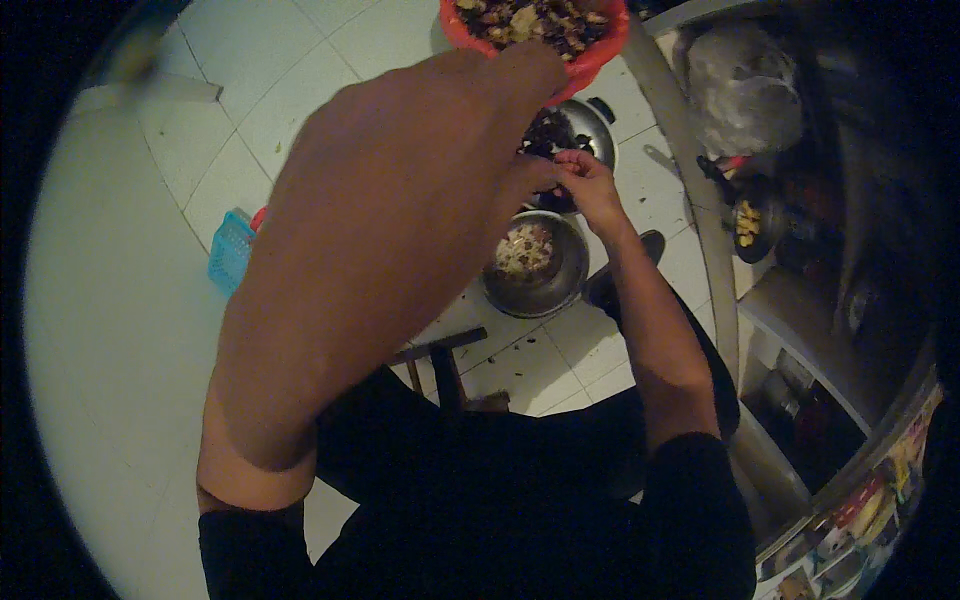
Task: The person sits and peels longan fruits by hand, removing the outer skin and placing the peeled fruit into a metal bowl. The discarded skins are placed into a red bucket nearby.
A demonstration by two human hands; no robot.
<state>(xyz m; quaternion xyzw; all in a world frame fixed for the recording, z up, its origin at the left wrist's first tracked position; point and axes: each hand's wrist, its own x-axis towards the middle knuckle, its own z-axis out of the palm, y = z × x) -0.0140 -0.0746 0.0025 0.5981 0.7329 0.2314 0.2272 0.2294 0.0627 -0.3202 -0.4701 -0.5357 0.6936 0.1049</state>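
Note:
My right hand [589, 187] is over a metal pan [600, 139] holding dark pieces, its thumb and fingertips drawn together. My left hand [536, 176] meets it there, fingertips close to the right ones. The large left forearm in the foreground covers much of that hand. Whether a small piece is between the fingers is too blurred to tell. Just below the hands stands a steel bowl [574, 281] with pale and brownish bits [525, 251] in it. Beyond the pan, a red container [592, 71] is full of mixed dark and light scraps [525, 22], partly hidden by my left arm.
A turquoise perforated basket [231, 251] sits on the tiled floor at left. A low wooden stand [450, 352] is near my knees. On the right, shelving [802, 322] holds a clear plastic bag [742, 90] and a dark pan with yellow pieces [746, 225]. Dark crumbs dot the tiles.

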